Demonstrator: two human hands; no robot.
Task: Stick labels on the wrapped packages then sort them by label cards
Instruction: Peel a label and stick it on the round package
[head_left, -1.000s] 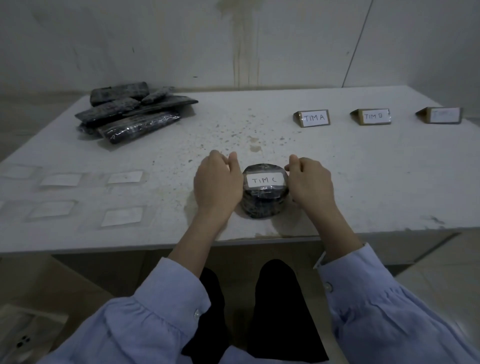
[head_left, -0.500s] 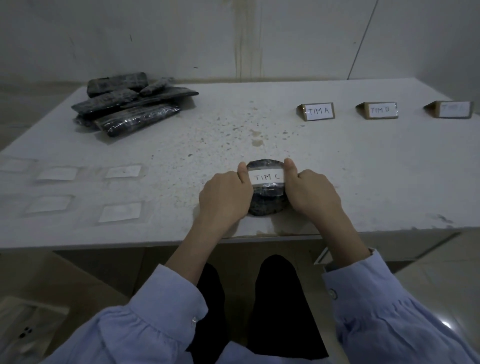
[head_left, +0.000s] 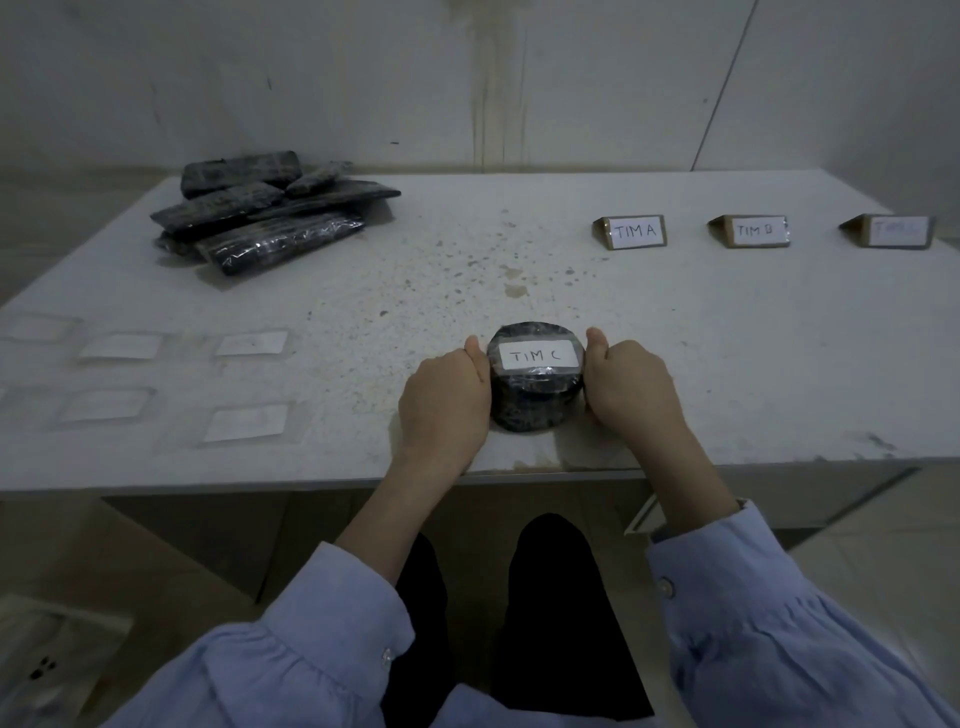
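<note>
Round black package (head_left: 535, 402) sits near front edge of surface (head_left: 753, 353), between both hands. Left hand (head_left: 444, 402) and right hand (head_left: 631, 387) grip its sides. Fingers (head_left: 478, 382) curled in close, thumbs up by ends of label (head_left: 538, 355) saying "TIM C". Label cards (head_left: 629, 232) stand at back right. Pile of wrapped packages (head_left: 270, 213) at back left.

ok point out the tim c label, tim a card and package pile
TIM C label (head_left: 537, 355), head view, centre of white paper
TIM A card (head_left: 632, 232), head view, white front face
package pile (head_left: 280, 238), head view, front package
</note>
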